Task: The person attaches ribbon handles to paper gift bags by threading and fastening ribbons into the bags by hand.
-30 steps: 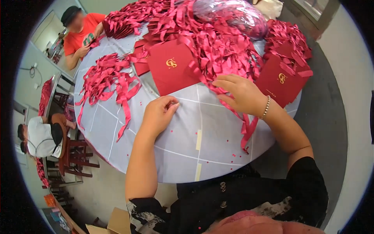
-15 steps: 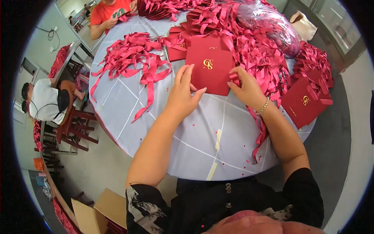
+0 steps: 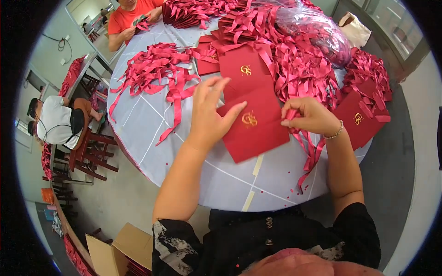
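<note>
A flat red square paper piece with a gold emblem lies tilted above the cloth in front of me. At its right edge my right hand pinches a pink ribbon between thumb and fingers. My left hand is open at the piece's upper left, its fingers spread and its thumb along the edge. Just beyond lies another red piece with a gold emblem, partly covered by the nearer one. Loose pink ribbon ends hang down below my right hand.
A ribbon heap lies left on the round, grey-clothed table. More ribbons, a clear plastic bag and red pieces fill the right. A person in orange works across; an open carton stands lower left.
The front red piece has come toward me and turned, drawn along with my right hand. My left hand's fingers have lifted and spread. The red piece behind is now more exposed.
</note>
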A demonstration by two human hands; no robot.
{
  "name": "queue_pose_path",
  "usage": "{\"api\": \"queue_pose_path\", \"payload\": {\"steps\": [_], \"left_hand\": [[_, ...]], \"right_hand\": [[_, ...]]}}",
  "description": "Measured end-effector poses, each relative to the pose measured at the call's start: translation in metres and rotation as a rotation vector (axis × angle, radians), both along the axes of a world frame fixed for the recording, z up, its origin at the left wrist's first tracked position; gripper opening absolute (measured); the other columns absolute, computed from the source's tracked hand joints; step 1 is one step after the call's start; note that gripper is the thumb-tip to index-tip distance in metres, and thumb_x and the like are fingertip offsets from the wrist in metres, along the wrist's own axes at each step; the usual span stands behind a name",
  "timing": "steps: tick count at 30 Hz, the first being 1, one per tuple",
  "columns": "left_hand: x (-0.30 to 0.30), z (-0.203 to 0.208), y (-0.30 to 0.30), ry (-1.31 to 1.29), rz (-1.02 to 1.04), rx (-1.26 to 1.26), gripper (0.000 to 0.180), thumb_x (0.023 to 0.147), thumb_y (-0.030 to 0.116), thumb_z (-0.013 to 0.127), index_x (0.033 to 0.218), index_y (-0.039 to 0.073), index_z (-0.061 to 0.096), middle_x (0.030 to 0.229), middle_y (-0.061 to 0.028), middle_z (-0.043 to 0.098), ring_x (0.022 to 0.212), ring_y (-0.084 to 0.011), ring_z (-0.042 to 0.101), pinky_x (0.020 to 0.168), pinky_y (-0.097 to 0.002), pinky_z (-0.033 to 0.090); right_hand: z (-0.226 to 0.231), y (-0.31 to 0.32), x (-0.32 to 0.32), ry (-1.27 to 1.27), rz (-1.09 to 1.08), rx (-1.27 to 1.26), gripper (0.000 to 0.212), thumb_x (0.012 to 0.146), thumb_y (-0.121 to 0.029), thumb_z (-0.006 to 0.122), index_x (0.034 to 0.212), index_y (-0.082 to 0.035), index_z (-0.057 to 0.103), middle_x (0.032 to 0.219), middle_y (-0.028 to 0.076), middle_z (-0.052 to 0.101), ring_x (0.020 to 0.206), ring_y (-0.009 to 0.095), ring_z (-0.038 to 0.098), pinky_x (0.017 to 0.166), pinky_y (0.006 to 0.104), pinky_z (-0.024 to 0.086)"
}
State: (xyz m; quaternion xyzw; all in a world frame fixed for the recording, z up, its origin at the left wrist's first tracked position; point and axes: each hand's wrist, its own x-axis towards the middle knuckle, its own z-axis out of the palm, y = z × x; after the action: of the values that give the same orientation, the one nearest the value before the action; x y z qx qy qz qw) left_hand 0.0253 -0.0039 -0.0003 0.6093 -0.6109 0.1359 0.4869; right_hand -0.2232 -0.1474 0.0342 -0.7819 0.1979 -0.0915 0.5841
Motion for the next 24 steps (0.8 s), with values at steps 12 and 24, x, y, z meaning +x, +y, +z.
{"api": "queue_pose_path", "payload": {"steps": [12, 24], "left_hand": [[-0.022, -0.007, 0.003, 0.226, -0.326, 0.456, 0.038, 0.08, 0.012, 0.081, 0.114, 0.001, 0.068, 0.112, -0.0094, 0.062, 0.089, -0.0193, 0.063, 0.081, -0.0307, 0.052], [-0.03, 0.002, 0.009, 0.83, -0.629, 0.747, 0.01, 0.095, 0.012, 0.069, 0.096, 0.002, 0.07, 0.08, 0.0031, 0.067, 0.066, -0.0032, 0.054, 0.058, -0.0203, 0.044]], "right_hand": [[-0.005, -0.005, -0.002, -0.453, -0.396, 0.092, 0.02, 0.104, -0.012, 0.054, 0.111, 0.003, 0.065, 0.098, 0.008, 0.07, 0.088, 0.013, 0.068, 0.082, 0.0267, 0.055], [-0.014, 0.026, 0.018, -0.374, -0.165, 0.285, 0.017, 0.101, -0.006, 0.056, 0.11, 0.003, 0.067, 0.095, 0.008, 0.071, 0.086, 0.014, 0.069, 0.08, 0.0268, 0.056]]}}
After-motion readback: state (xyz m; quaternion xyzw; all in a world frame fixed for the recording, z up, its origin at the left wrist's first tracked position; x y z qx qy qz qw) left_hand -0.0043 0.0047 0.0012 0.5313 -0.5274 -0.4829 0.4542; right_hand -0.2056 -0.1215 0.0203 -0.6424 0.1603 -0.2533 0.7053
